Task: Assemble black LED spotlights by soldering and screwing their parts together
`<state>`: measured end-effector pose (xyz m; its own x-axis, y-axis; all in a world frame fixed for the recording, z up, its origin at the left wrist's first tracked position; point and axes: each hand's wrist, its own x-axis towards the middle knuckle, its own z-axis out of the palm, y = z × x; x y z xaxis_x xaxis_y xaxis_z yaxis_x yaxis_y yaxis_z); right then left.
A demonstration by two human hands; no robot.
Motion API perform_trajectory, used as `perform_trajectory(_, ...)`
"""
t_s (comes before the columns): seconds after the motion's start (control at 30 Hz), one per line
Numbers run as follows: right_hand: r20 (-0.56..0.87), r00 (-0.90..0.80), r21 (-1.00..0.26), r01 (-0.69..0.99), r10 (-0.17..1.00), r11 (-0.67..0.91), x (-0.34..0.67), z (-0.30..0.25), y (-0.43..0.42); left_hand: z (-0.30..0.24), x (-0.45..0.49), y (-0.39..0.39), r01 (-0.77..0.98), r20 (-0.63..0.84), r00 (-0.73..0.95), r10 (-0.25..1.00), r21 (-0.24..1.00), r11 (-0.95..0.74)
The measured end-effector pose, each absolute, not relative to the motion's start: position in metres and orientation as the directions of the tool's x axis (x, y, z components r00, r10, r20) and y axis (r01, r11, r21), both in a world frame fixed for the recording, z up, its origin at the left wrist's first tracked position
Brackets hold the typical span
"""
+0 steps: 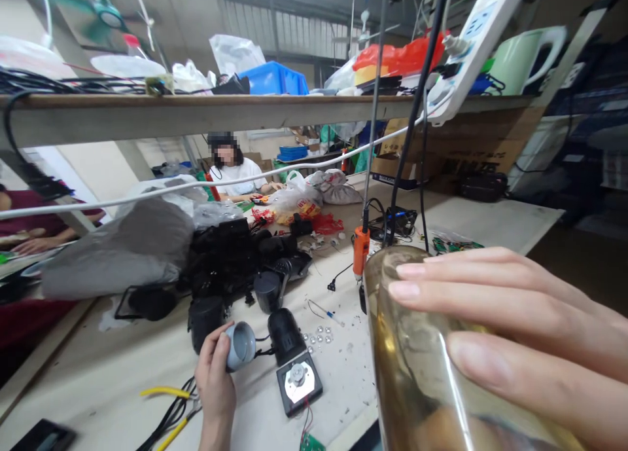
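My left hand (214, 372) is closed around a small grey-blue cup-shaped cap (240, 346), its open side facing right. My right hand (530, 320) grips a see-through amber bottle (412, 372), tilted and very close to the camera. Fingers and thumb lie along its side; its lower end is cut off by the frame. Just right of the cap sits a black cylindrical housing (287, 336). Below that lies a square black part (300, 382) with a silver plate, its red wires running to a green circuit board (311, 443). Yellow-handled pliers (169, 392) and black cable lie left of my left wrist.
An orange electric screwdriver (361, 251) hangs behind the bottle. Black housings (226, 254) and a grey bag (122, 248) crowd the left. A white cable (196, 188) crosses under the loaded shelf (220, 114). A co-worker (238, 173) sits opposite; another person's arm shows far left.
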<state>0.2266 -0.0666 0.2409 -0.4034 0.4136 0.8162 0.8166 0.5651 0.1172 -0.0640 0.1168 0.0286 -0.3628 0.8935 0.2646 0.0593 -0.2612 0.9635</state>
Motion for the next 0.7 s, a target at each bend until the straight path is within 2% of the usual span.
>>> perform_trajectory(0.1, 0.821, -0.419, 0.114, 0.785, 0.387, 0.608, 0.226, 0.245, -0.065, 0.039, -0.061, 0.110, -0.038, 0.209, -0.335, 0.919, 0.971, -0.235)
perform_trajectory(0.37, 0.780, -0.474, 0.183, 0.796, 0.408, 0.576, 0.231, 0.239, -0.075, 0.086, -0.049, 0.074, -0.119, 0.181, -0.285, 0.941, 0.968, -0.222)
perform_trajectory(0.5, 0.735, -0.435, -0.011, 0.759, 0.520, 0.651, 0.231, 0.229, -0.079, 0.112, -0.044, 0.049, -0.141, 0.241, -0.255, 0.937, 0.949, -0.282)
perform_trajectory(0.63, 0.708, -0.439, -0.211, 0.616, 0.553, 0.759, 0.227, 0.201, -0.071, 0.136, -0.038, 0.019, -0.138, 0.253, -0.194, 0.948, 0.949, -0.282)
perform_trajectory(0.7, 0.737, -0.356, -0.318, 0.568, 0.575, 0.759, 0.220, 0.180, -0.066, 0.147, -0.032, 0.005, -0.122, 0.264, -0.166, 0.950, 0.951, -0.285)
